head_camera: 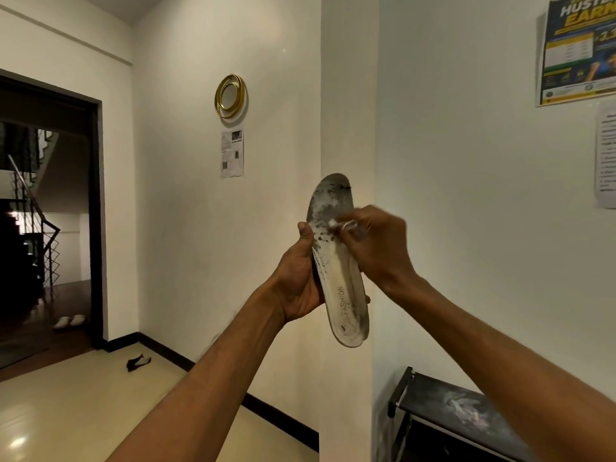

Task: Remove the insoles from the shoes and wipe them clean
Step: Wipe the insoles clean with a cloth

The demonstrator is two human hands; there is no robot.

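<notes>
Insole (340,278) — soiled, likely light, thin, bendy; best held mid-length. Left hand (300,281) grip wrapped round its edge — right hand (378,250) grip pinching a blurred pale wipe (343,225).

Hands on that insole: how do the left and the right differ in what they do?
The left hand grips the insole by its edge; the right hand pinches a small pale wipe against its dirty face. The left hand looks sharp, the right hand blurred. The left hand sits lower than the right hand. Both are bare and curled, raised before the wall.
</notes>
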